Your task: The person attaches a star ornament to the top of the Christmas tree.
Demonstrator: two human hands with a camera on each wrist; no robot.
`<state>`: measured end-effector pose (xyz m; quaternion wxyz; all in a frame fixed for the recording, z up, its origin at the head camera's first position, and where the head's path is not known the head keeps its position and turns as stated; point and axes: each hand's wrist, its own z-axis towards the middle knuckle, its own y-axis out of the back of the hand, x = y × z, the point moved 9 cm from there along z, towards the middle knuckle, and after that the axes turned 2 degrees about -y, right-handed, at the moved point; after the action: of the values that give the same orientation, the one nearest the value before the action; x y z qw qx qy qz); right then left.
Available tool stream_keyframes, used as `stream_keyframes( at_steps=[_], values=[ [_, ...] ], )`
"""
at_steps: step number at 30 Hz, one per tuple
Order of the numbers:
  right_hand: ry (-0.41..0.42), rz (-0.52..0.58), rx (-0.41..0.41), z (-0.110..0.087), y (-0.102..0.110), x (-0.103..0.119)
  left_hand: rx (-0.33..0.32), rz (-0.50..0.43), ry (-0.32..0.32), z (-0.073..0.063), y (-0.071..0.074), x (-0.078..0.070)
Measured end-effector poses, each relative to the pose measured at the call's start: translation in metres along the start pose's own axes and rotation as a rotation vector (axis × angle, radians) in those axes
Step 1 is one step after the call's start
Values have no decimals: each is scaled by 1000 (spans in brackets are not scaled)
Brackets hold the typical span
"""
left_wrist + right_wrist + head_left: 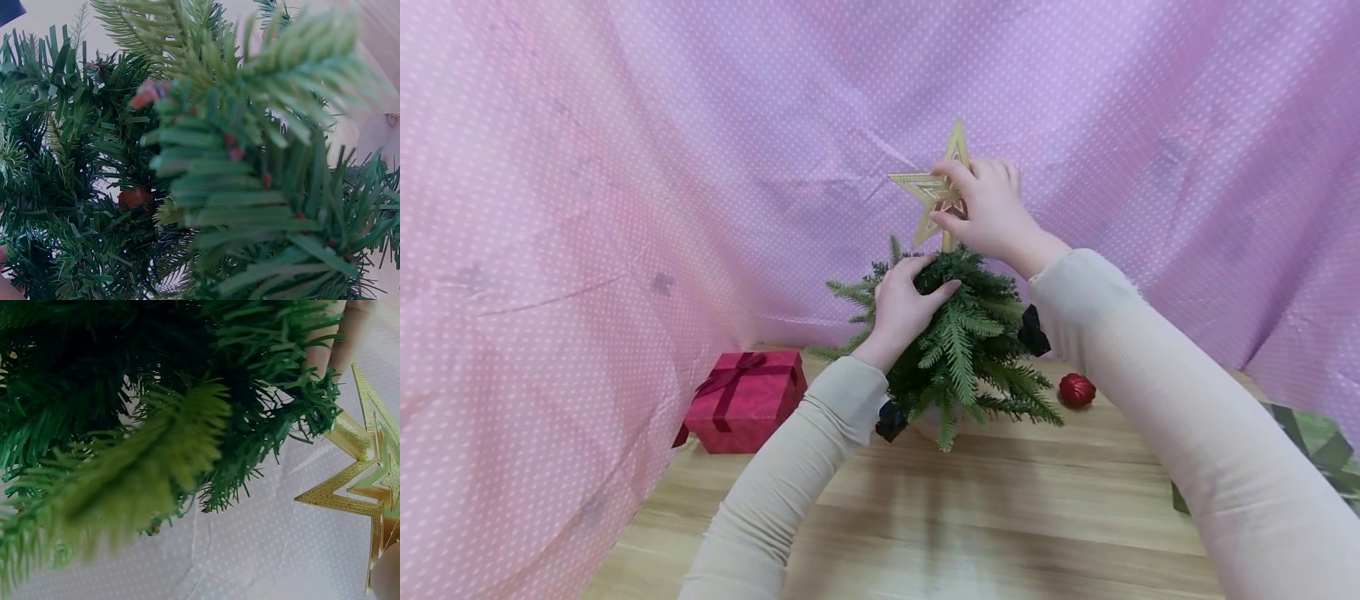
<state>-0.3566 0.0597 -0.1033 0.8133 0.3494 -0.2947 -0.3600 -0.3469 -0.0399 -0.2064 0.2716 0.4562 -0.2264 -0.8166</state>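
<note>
A small artificial Christmas tree stands on the wooden table. At its tip is a gold star tree topper, tilted a little, its tubular stem down among the top needles. My right hand pinches the star between thumb and fingers. Just below, my left hand grips the top of the tree, thumb on the near side and fingers partly hidden by branches. In the right wrist view the star's stem meets the tree's tip, close to the left hand's fingers. Green branches fill the left wrist view.
A red gift box with a dark red ribbon sits left of the tree. To the right lies a shiny red ornament. A green box shows at the right edge, partly behind my sleeve. Pink dotted cloth hangs behind.
</note>
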Motion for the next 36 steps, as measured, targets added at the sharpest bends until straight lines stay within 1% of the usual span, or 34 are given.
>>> stream_keyframes(
  at_steps=[5, 9, 12, 15, 17, 21, 24, 26, 29, 33, 36],
  values=[
    [14, -17, -11, -1, -1, 0, -8, 5, -6, 1, 2, 2],
    [29, -72, 10, -1, -5, 4, -2, 9, -2, 1, 2, 6],
    [46, -91, 17, -1, -7, 8, 11, 29, -5, 3, 3, 6],
    [58, -93, 5, 0, -6, 9, 39, 67, -24, 5, 5, 3],
    [60, -87, 2, 0, -5, 9, 69, 98, -39, 7, 6, 0],
    [51, -80, 26, -1, -6, 9, 140, 140, -52, 7, 8, -3],
    [55, -67, 41, -2, -7, 10, 160, 160, -63, 6, 13, -2],
    [53, -61, 41, -3, -6, 11, 153, 166, -73, 6, 20, -2],
    [38, -53, 20, -5, 1, 11, 134, 186, -98, 4, 31, -3],
    [9, -27, -20, -15, 9, 8, 93, 260, -134, -2, 45, -1],
    [-26, 8, -36, -30, 10, 5, 54, 333, -174, -10, 53, 3]
  ],
)
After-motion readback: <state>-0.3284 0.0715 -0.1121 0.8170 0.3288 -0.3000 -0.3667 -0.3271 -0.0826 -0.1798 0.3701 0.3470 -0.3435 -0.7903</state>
